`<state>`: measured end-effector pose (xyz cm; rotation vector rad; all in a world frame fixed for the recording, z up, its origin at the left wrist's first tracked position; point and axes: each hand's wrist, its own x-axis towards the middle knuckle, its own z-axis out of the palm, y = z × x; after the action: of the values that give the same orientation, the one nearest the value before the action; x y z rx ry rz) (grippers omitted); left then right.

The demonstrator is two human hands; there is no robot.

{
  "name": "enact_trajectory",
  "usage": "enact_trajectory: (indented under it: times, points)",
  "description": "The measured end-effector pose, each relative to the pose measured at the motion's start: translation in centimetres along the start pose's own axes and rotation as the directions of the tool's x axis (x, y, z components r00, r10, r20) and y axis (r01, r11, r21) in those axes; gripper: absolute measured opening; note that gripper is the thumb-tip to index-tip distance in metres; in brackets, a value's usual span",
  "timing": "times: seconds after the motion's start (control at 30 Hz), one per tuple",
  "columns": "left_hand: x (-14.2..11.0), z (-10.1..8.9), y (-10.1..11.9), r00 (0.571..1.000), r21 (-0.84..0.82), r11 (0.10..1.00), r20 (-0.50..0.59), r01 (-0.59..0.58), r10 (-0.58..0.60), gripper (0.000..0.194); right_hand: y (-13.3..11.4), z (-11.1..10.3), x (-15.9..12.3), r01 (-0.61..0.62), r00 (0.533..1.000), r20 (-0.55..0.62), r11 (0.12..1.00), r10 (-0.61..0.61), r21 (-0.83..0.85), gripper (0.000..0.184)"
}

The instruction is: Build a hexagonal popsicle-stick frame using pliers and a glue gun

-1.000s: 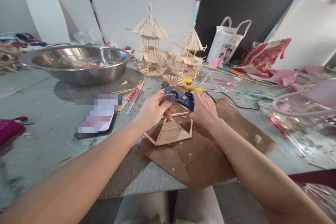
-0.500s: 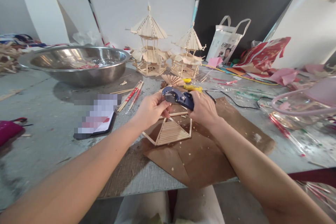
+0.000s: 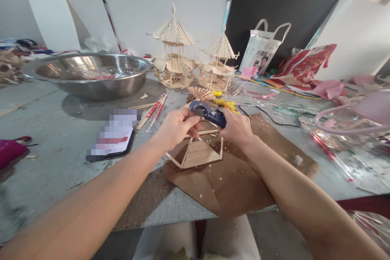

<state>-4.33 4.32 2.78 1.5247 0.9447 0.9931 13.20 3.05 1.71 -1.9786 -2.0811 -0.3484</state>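
My right hand (image 3: 237, 126) is closed around the handle of dark blue cutters (image 3: 210, 114), held above the frame. At the cutters' jaw end, the fingers of my left hand (image 3: 180, 125) are pinched together; whatever lies between them is too small or hidden to make out. Below both hands, a frame of thin wooden sticks (image 3: 199, 153) rests on brown paper (image 3: 240, 185). One triangular section of it is filled with parallel sticks, and its far side is partly covered by my hands. Just beyond my right hand lies a yellow glue gun (image 3: 228, 105).
Two stick-built pagodas (image 3: 173, 65) stand at the back beside a steel basin (image 3: 91, 77). Red-wrapped chopsticks (image 3: 154, 109) and a phone (image 3: 114, 136) lie to the left. A black cord (image 3: 271, 120) runs right towards a clear pink-rimmed container (image 3: 344, 126).
My hands and the cutters have shifted only slightly. The right hand sits a touch lower, and more of the yellow glue gun shows behind it. The stick frame stays in place.
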Motion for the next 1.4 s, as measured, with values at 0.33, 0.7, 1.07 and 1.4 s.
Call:
enact_trajectory:
  times: [0.33,0.7,1.07,1.4]
  points:
    - [0.1,-0.1,0.1,0.999,-0.006,0.999,0.011,0.05,-0.05,0.013,0.2,0.8,0.1,-0.006,1.0,-0.005,0.989,0.007,0.149,0.041]
    - [0.2,-0.3,-0.3,1.0,0.061,0.998,-0.009,0.018,-0.017,0.016,1.7,1.5,0.5,0.053,0.992,-0.125,0.981,-0.03,0.188,0.052]
    - [0.3,-0.4,-0.5,0.999,0.136,0.991,-0.033,0.005,-0.001,0.017,2.1,1.4,0.7,0.017,0.992,-0.13,0.983,0.007,0.181,0.053]
    - [0.3,0.0,-0.4,0.998,0.109,0.994,-0.057,0.004,0.002,0.01,0.2,1.1,0.0,0.15,0.981,-0.137,0.985,-0.137,0.089,0.049]
